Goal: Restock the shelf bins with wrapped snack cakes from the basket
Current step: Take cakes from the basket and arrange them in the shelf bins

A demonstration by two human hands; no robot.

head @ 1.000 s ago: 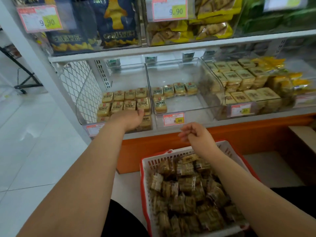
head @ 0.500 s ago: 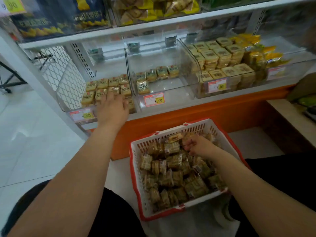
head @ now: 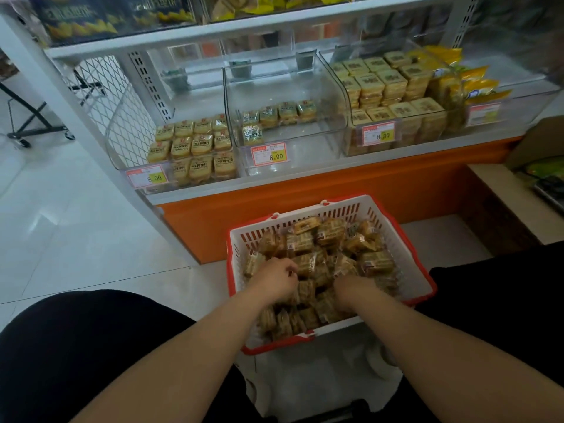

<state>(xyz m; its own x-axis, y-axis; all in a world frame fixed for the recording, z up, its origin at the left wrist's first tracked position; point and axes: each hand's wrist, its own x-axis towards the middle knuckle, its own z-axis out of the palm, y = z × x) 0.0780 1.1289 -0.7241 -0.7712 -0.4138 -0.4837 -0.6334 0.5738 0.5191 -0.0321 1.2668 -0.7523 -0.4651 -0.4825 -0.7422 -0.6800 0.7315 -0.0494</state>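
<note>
In the middle left of the frame, the left bin [head: 195,148] is nearly full. The middle bin [head: 287,117] just right of it needs cakes most. Lower down, the left hand [head: 276,279] curls around snack cakes [head: 329,233] in the basket [head: 421,285]. The right hand [head: 351,290] digs in beside it; I cannot tell what it holds. Grab a few gently so wrappers stay flat.

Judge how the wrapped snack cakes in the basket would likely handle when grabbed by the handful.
The wrapped snack cakes look small, so probably light. Their glossy film suggests they may slip against each other. They lie jumbled in the basket, so some would likely shift or spill as the left hand and right hand dig in.
</note>
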